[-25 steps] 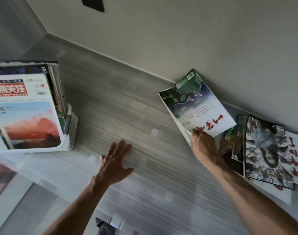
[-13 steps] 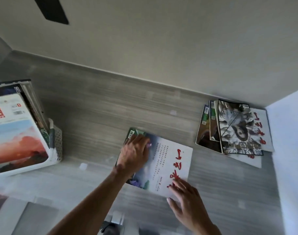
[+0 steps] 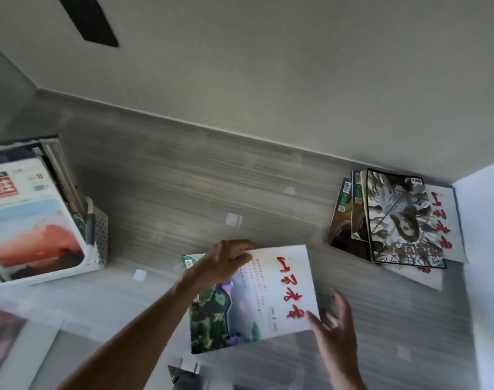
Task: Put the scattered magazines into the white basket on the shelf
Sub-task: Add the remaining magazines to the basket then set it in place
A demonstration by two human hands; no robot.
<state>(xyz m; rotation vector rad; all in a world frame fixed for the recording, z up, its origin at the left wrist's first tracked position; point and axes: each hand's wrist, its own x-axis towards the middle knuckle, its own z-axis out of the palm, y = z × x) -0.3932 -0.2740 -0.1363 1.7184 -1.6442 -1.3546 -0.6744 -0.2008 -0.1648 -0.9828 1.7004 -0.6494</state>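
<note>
A magazine (image 3: 268,291) with red calligraphy and a green landscape cover sits at the middle of the grey shelf (image 3: 184,192), its near edge past the shelf front. My left hand (image 3: 223,263) grips its far left edge, fingers curled over the top. At the lower right corner, my right hand (image 3: 334,327) has its fingers spread, with one fingertip touching the cover. The white perforated basket (image 3: 101,235) stands at the left with several magazines upright in it. A pile of several magazines (image 3: 395,220) lies in the right back corner.
A white side wall (image 3: 488,249) closes the shelf on the right and a beige back wall (image 3: 268,80) carries a dark rectangle (image 3: 88,21). Small white tape squares (image 3: 233,220) dot the shelf. A dark object (image 3: 181,375) shows below the front edge.
The red-lettered magazine has come nearer and turned a little. My left hand shifted onto its far edge. My right hand slid off the near edge to the right corner, fingers spread.
</note>
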